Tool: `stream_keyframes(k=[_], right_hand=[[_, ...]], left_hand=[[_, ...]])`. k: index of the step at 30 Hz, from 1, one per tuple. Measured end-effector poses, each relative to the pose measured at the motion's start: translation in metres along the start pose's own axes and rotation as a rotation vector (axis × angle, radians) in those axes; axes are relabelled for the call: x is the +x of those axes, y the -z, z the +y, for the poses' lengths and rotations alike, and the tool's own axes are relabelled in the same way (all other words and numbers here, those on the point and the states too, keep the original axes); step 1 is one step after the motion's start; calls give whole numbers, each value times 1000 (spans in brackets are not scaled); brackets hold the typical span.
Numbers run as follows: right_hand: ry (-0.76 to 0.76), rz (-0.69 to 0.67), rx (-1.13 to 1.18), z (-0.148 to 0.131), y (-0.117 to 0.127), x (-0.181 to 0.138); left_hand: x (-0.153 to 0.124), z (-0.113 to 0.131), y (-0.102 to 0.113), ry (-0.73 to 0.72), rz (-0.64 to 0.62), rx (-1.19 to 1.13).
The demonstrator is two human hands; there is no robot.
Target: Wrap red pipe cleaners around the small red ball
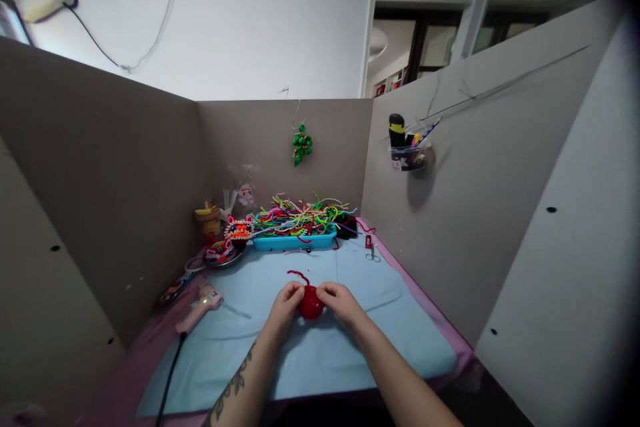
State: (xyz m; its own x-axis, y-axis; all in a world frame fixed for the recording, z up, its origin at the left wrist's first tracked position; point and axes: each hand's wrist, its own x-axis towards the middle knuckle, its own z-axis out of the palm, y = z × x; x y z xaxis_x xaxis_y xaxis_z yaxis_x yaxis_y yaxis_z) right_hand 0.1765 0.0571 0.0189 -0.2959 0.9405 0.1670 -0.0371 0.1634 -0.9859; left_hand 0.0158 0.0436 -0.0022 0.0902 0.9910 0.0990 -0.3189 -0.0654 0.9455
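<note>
Over the middle of the light blue cloth I hold a round red fuzzy piece (pixel 311 305), which looks made of pipe cleaner. A loose red strand (pixel 298 273) curls up from its top toward the left. My left hand (pixel 287 299) pinches the piece at its upper left edge, thumb and fingers closed. On the opposite edge my right hand (pixel 339 299) pinches it the same way. The fingertips partly cover both sides of the piece.
A pink glue gun (pixel 197 312) with a black cord lies left on the cloth (pixel 400 340). Behind are a blue tray (pixel 295 243) heaped with colourful pipe cleaners, a metal bowl (pixel 225 260) of fuzzy pieces, and small scissors (pixel 373 256) at right. Grey panels (pixel 285 167) enclose the table.
</note>
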Motion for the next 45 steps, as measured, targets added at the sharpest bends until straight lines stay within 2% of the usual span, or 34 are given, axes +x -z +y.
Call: stream_keyframes(k=[6,10,15,18,23,27,31,33,37,42,45], right_hand=[[-24,-4,-19,1,1,-3],[24,31,-79,-2,3,-4],[31,48,-51,-4,2,-5],[-26,71,105,-4,-3,-1],[-97,204,560,-4,-19,9],[-75,159,668,0,-38,9],[-34,61,513,9,-47,5],[-8,102,396,14,-44,5],[87,325,205,14,-30,4],[180,304,-67,-4,-19,0],[177,298,-27,-12,-17,4]], left_hand=[[0,2,0,19,-56,85],[-4,5,0,51,-86,91],[-7,7,1,14,-62,109],[-5,8,1,52,-39,-4],[-1,9,1,98,22,-259],[-1,9,-2,35,54,-274],[0,12,-1,-56,122,-305],[1,13,2,-55,177,-312],[3,15,7,-31,209,-359],[2,16,8,18,190,-378],[0,18,7,39,149,-377]])
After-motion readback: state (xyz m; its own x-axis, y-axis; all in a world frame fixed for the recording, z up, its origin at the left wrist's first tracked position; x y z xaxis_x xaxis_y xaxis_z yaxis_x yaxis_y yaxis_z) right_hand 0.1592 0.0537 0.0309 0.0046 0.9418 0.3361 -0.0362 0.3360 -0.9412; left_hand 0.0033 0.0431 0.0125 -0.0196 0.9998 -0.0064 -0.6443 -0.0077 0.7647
